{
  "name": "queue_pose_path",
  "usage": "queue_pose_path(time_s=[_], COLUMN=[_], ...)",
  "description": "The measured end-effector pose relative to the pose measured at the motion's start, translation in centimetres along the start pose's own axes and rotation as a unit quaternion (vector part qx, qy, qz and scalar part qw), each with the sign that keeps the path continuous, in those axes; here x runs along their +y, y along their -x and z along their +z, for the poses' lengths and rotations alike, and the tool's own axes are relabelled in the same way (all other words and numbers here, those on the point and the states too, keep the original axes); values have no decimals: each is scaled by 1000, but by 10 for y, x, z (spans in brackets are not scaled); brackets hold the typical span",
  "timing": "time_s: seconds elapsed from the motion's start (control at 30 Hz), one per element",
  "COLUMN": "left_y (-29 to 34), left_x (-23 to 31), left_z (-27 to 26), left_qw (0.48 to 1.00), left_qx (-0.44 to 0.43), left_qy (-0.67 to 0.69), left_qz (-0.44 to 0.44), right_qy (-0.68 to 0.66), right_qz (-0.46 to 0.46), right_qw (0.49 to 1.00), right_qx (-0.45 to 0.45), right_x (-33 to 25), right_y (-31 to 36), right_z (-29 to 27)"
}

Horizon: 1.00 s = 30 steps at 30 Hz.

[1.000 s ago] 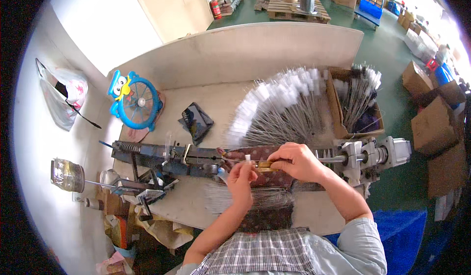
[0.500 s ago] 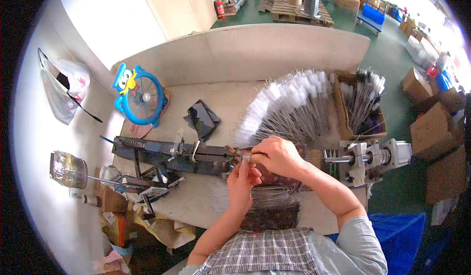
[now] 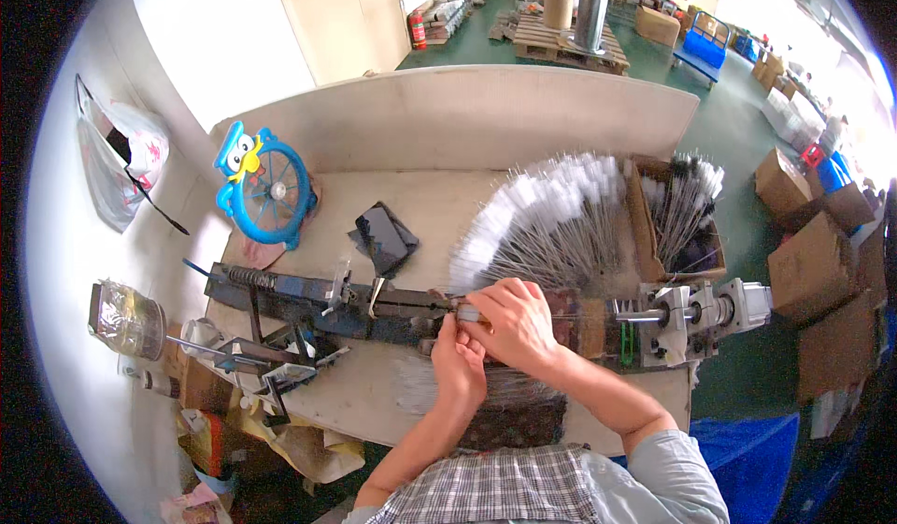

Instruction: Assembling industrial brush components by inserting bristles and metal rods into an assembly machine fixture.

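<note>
Over the middle of a long dark metal bench machine (image 3: 294, 295), my two hands meet, fingertips together. My right hand (image 3: 517, 326) is closed, thumb and fingers pinching a small pale piece (image 3: 469, 312) whose kind I cannot make out. Just below and left of it, my left hand (image 3: 458, 367) has its fingers curled in, tips against the same spot; what they hold is hidden. Beyond the hands fans out a pile of white-bristled wire brushes (image 3: 551, 216). Loose thin wires (image 3: 416, 386) lie on the near side, partly under my forearms. To the right stands the machine's metal spindle end (image 3: 668, 314).
An open cardboard box (image 3: 643, 220) of wire brushes, some dark-tipped, stands at the far right. A blue cartoon-shaped fan (image 3: 245, 230) and a dark folded packet (image 3: 385, 239) sit far left. Levers and a wrapped weight (image 3: 129, 323) jut out at left. A low partition (image 3: 467, 118) closes the back.
My right hand has shifted slightly left and down, closing tighter around the spot by the left fingertips. The left fingers have curled in more. The whole view has tilted slightly.
</note>
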<state>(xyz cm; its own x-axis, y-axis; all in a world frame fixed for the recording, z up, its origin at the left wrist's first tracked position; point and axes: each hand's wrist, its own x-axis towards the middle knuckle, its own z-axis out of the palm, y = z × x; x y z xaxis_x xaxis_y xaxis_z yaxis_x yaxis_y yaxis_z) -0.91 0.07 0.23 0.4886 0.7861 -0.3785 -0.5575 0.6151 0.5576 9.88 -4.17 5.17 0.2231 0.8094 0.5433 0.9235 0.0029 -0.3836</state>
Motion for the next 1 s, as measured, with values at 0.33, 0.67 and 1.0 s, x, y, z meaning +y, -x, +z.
queue_pose_path(time_s=[0.33,0.67,1.0], left_y=[6,7,12], left_x=[-7,-8,-3], left_z=[22,18,23], left_qw=[996,998,999], left_qx=[22,18,-12], left_qy=[-48,-18,34], left_qz=[76,50,17], right_qy=[-34,-62,-61], right_qz=[-53,-55,-51], right_qw=[998,996,997], right_qx=[30,9,-7], right_x=[18,17,12], right_y=[9,6,2], right_z=[-11,-14,-9])
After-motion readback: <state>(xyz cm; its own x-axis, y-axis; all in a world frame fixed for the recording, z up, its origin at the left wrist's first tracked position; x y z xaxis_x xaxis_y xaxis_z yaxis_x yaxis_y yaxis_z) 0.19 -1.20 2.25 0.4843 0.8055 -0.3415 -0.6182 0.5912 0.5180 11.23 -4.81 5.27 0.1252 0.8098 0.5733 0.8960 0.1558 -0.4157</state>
